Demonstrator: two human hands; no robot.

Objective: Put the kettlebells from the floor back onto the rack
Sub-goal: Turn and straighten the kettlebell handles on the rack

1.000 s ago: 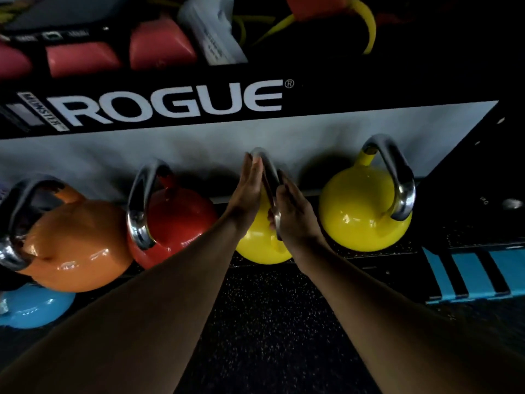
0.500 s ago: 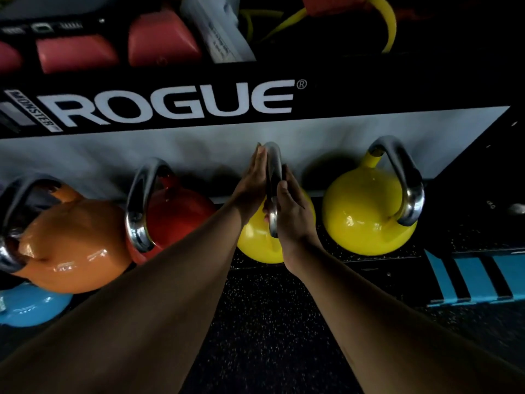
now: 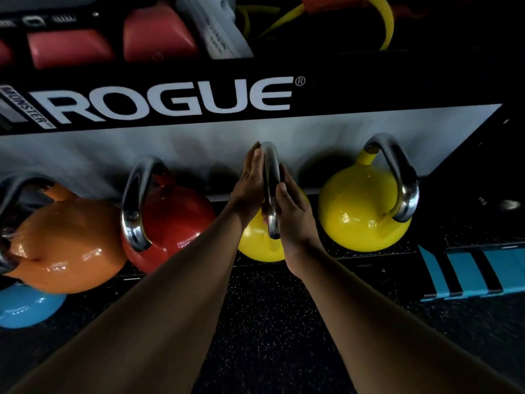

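A yellow kettlebell point(image 3: 255, 243) with a steel handle stands on the low rack shelf point(image 3: 369, 255), its handle turned edge-on to me. My left hand point(image 3: 250, 183) lies flat against the handle's left side with straight fingers. On the handle's right side my right hand point(image 3: 292, 211) presses flat, its thumb resting on the steel. Neither hand wraps around the handle. On the same shelf stand a second yellow kettlebell point(image 3: 360, 206) to the right, and a red kettlebell point(image 3: 176, 220) and an orange kettlebell point(image 3: 62, 245) to the left.
A blue kettlebell point(image 3: 25, 311) shows low at the left edge, below the orange one. The black beam point(image 3: 170, 100) lettered ROGUE crosses above the shelf, with red pads point(image 3: 71, 46) and yellow bands point(image 3: 386, 24) on top. A blue-striped object point(image 3: 466, 277) lies right. Dark speckled floor point(image 3: 270, 322) is below me.
The middle kettlebell's handle has turned from slightly angled to edge-on between my palms. Both hands have slid a little higher along it and flattened.
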